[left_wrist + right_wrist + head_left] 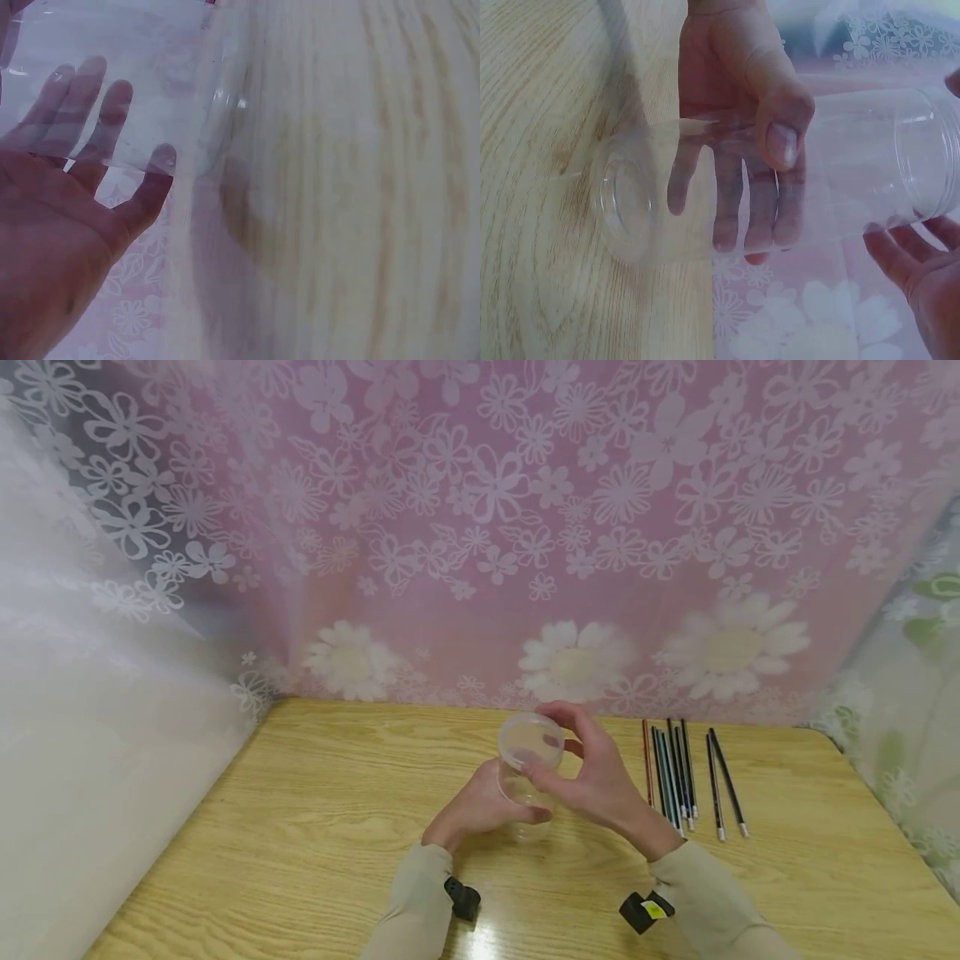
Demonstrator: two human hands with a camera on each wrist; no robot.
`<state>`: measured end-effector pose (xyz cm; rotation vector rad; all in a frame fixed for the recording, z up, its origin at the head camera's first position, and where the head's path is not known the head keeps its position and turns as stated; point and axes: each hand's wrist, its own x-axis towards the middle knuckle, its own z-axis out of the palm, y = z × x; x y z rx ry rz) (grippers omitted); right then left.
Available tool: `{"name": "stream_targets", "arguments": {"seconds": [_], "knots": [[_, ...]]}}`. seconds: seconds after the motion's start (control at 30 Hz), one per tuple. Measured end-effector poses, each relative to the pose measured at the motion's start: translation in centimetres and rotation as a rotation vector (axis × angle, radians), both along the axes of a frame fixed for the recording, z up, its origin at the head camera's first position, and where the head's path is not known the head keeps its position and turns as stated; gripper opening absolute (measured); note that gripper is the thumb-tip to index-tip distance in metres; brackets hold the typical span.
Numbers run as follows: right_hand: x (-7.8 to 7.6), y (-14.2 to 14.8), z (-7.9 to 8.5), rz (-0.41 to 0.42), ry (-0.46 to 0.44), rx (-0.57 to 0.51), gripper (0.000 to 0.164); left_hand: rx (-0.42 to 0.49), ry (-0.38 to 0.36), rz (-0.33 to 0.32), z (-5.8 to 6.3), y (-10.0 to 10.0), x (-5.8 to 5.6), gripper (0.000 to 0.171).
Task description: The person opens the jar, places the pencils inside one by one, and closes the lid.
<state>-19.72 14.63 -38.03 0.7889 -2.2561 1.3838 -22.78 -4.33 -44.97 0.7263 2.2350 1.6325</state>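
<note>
A clear cylindrical plastic jar (525,789) stands out first in the head view, over the middle of a yellow wood-grain table (337,827), between the person's two hands. We see the left hand (486,802) gripping its side and the right hand (588,777) pinching its pale round top; we cannot tell whether that top is a lid or a bare mouth. To the right, beyond the right wrist, lie slim black, teal and red pencils (671,772), with a separate dark pair (723,785) just beside them. Behind hangs a pink curtain (495,527) printed with white flowers. Each cuff carries a black wrist device, and the right-hand device (641,912) bears a yellow label (655,910), its marks too small for us to read.

In the left wrist view we see what the head view hides: the left fingers spread behind the jar, showing through its clear wall.

In the right wrist view we see the jar's ringed base, the left thumb across the near wall and the right fingertips touching near the ridged upper end. We cannot tell whether the base touches the table.
</note>
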Motion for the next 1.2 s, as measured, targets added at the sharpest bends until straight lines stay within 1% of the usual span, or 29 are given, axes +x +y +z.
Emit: {"name": "stream_targets", "arguments": {"seconds": [0.07, 0.17, 0.27, 0.3, 0.4, 0.47, 0.6, 0.67, 0.77, 0.87, 0.97, 1.03, 1.1, 1.2], "knots": [[-0.1, -0.1, 0.0, -0.016, 0.024, 0.021, 0.065, 0.003, 0.003, -0.005, 0.0, 0.0, 0.0, 0.08], [-0.2, -0.2, 0.0, -0.046, 0.067, 0.035, 0.057, 0.001, 0.022, 0.01, 0.0, -0.1, 0.0, 0.093], [-0.3, -0.2, 0.0, -0.056, 0.1, 0.036, 0.049, -0.028, 0.03, 0.08, 0.0, -0.3, 0.2, 0.102], [-0.4, -0.2, 0.0, -0.058, 0.109, 0.042, 0.049, -0.047, 0.034, 0.11, 0.0, -0.4, 0.3, 0.102], [-0.4, -0.1, 0.0, -0.052, 0.127, 0.067, 0.047, -0.088, 0.031, 0.184, 0.1, -0.7, 0.7, 0.093], [-0.3, 0.1, 0.1, -0.042, 0.13, 0.083, 0.047, -0.103, 0.031, 0.211, 0.1, -0.9, 0.9, 0.086], [-0.2, 0.2, 0.3, -0.024, 0.118, 0.093, 0.051, -0.073, 0.027, 0.209, 0.1, -1.2, 1.1, 0.079], [-0.3, 0.2, 0.4, -0.039, 0.113, 0.104, 0.056, -0.052, 0.024, 0.199, 0.1, -1.3, 1.2, 0.078], [-0.5, 0.0, 0.5, -0.081, 0.13, 0.117, 0.064, -0.024, 0.027, 0.183, 0.0, -1.4, 1.3, 0.077], [-0.7, 0.0, 0.4, -0.097, 0.169, 0.115, 0.065, -0.018, 0.034, 0.175, 0.0, -1.5, 1.3, 0.075], [-0.8, 0.2, 0.3, -0.07, 0.205, 0.101, 0.063, -0.016, 0.034, 0.174, 0.0, -1.4, 1.3, 0.074], [-0.9, 0.5, 0.2, -0.043, 0.213, 0.097, 0.06, -0.01, 0.034, 0.171, 0.0, -1.4, 1.2, 0.075], [-0.8, 0.7, 0.2, -0.02, 0.197, 0.1, 0.06, -0.003, 0.032, 0.169, 0.0, -1.4, 1.2, 0.076], [-0.6, 0.8, 0.2, -0.007, 0.178, 0.103, 0.06, 0.001, 0.032, 0.165, 0.0, -1.3, 1.2, 0.077]]}}
